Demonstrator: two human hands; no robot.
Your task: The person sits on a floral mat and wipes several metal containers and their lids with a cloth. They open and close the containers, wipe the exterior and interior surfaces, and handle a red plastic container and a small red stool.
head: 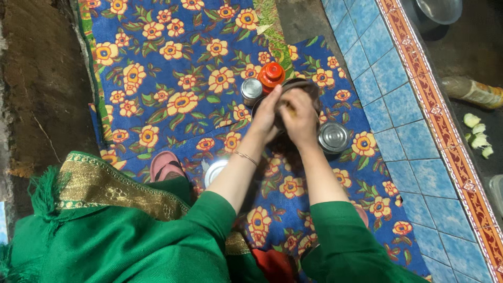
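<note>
My left hand [266, 114] and my right hand [298, 116] are together over a dark round bowl [309, 88] on a blue flowered cloth [173, 57]. Both hands curl around something small and yellowish between them; what it is stays hidden. A thin bracelet sits on my left wrist. Just beyond the hands stand a small steel tin [251, 90] and an orange-lidded container [271, 75]. A steel lid or tin [333, 138] lies right of my right hand. Another steel lid [215, 170] lies under my left forearm.
Blue floor tiles [390, 99] with an orange patterned border run along the right. A steel bowl [437, 10], a bottle lying down [471, 91] and pale vegetable pieces [478, 133] sit on the dark ground at far right. My pink sandal [166, 166] shows near my green sleeve.
</note>
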